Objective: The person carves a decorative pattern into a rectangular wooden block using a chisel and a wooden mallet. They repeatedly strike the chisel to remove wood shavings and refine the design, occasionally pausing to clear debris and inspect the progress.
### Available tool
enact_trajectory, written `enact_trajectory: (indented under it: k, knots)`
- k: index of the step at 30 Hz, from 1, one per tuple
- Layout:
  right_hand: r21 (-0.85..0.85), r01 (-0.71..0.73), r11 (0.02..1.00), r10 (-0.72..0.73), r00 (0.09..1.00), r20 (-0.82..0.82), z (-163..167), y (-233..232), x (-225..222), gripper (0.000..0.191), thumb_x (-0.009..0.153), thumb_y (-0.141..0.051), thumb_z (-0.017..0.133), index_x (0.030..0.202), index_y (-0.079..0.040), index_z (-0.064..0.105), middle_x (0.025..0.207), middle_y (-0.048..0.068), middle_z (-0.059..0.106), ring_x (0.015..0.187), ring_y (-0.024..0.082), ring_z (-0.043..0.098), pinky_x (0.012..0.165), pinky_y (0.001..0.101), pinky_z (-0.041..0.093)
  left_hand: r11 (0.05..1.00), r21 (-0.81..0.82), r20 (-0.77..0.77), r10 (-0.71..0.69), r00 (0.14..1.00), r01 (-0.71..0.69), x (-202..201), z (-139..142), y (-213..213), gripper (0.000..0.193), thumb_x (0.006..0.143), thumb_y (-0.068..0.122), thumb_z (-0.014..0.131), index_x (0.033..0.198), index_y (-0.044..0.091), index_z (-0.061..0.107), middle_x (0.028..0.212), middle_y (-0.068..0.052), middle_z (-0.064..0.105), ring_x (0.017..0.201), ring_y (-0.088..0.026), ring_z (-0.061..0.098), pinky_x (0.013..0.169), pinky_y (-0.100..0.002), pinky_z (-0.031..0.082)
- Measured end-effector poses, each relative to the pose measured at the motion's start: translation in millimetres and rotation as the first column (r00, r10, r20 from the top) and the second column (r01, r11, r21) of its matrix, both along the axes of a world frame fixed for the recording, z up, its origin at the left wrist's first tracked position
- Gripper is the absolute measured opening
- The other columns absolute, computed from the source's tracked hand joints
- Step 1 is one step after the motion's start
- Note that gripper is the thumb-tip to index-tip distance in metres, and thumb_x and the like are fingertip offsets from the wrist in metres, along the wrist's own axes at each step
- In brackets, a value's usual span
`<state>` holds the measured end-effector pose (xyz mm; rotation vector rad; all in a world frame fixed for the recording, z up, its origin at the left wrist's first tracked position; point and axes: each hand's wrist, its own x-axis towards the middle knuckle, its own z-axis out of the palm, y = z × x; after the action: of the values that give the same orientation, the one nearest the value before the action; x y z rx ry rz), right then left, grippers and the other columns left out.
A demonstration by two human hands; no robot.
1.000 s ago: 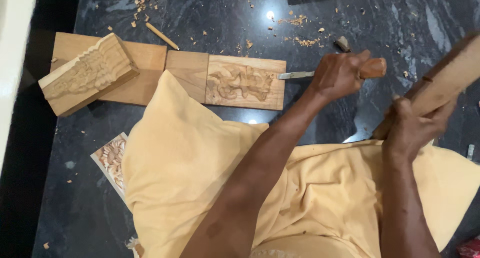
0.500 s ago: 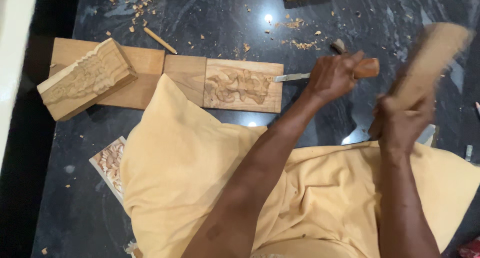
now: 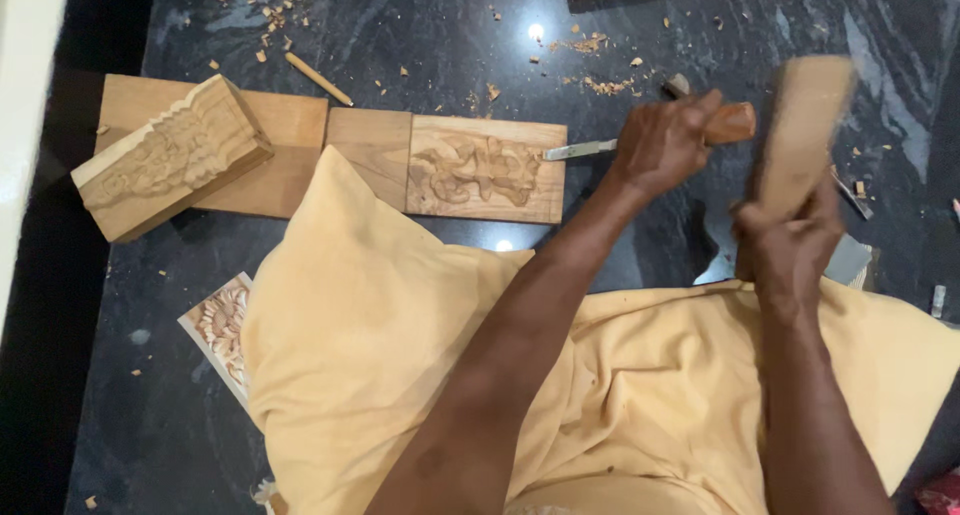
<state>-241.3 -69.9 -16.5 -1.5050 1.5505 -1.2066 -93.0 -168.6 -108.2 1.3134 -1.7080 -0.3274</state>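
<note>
Chisel [image 3: 640, 141] lies roughly horizontal, blade tip left, touching carved panel [image 3: 486, 168] on dark floor [image 3: 420, 35]. Left hand [image 3: 668, 143] clamped around chisel handle. Right hand [image 3: 790, 243] clenched on wooden mallet [image 3: 800, 125], raised beside handle end.

carved wooden block [image 3: 170, 160], thin stick [image 3: 318, 79], wood chips [image 3: 590, 83], yellow cloth [image 3: 380, 345]

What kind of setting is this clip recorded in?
Likely a woodcarver's floor workspace: a chisel set against a carved wood panel, a wooden mallet raised beside it, and wood chips strewn over the dark stone floor.
</note>
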Motion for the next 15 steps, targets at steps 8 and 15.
enact_trajectory:
  k: [8, 15]
  knots:
    - [0.082, 0.051, 0.995, -0.044, 0.995, -0.09, 2.1, 1.1, 5.2, 0.048, 0.086, 0.005, 0.069, 0.132, -0.003, 0.061, 0.105, 0.007, 0.066, 0.08, 0.015, 0.065, 0.066, 0.0298, 0.052, 0.999, 0.029, -0.014, 0.025, 1.0, -0.025, 5.2, 12.2, 5.0, 0.04, 0.076, 0.007, 0.074, 0.115, 0.009, 0.066, 0.094, -0.013, 0.077, 0.078, -0.033, 0.076, 0.069, -0.046, 0.061]
    - [0.09, 0.032, 0.995, -0.04, 0.995, 0.092, -6.7, -7.9, -4.9, 0.054, 0.082, 0.005, 0.068, 0.134, -0.007, 0.059, 0.103, 0.005, 0.067, 0.076, 0.014, 0.064, 0.062, 0.029, 0.052, 0.999, 0.02, 0.0, 0.032, 0.999, -0.032, 6.1, 7.7, 5.6, 0.032, 0.079, 0.007, 0.074, 0.11, 0.01, 0.066, 0.096, -0.013, 0.077, 0.084, -0.036, 0.075, 0.073, -0.049, 0.06]
